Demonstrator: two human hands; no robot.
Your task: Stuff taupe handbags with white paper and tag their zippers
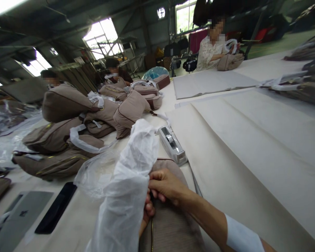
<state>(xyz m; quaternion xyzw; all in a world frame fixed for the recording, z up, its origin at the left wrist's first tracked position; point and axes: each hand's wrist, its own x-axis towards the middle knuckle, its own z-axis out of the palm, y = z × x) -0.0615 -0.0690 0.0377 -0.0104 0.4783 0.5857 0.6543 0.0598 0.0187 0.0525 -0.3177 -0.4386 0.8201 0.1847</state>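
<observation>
A taupe ribbed bag (170,224) with a gold zipper lies on the table in front of me. A long, crinkled sheet of white tissue paper (128,182) stands up along its left side. My right hand (166,185) is closed in a pinch on the paper's right edge, over the bag. Just below it, my left hand (147,210) is curled at the same edge, partly hidden behind the paper; its fingertips show. Past the bag sits a grey tape dispenser (172,145).
Several taupe bags (68,140) with white-wrapped handles are heaped at left. A black phone (56,208) and a grey flat case (23,217) lie near left. Large pale sheets (238,133) cover the right side. Across the table, a person (211,49) handles another bag.
</observation>
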